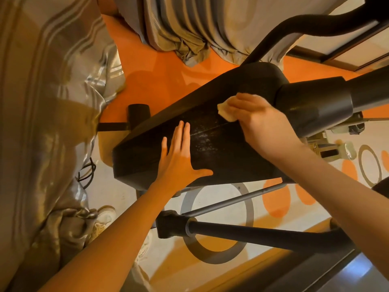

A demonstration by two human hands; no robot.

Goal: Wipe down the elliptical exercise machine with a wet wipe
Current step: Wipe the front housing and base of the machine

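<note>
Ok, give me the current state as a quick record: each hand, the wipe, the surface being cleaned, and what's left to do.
left hand: flat, fingers straight, resting on the housing
right hand: grips the wet wipe, pressing it on the housing
wet wipe: bunched, pale, partly under the fingers
housing: dark cover of the elliptical, top face towards camera
surface state: pale specks between the two hands
remaining: probably the speckled patch near the left hand
floor: orange, with grey ring patterns
</note>
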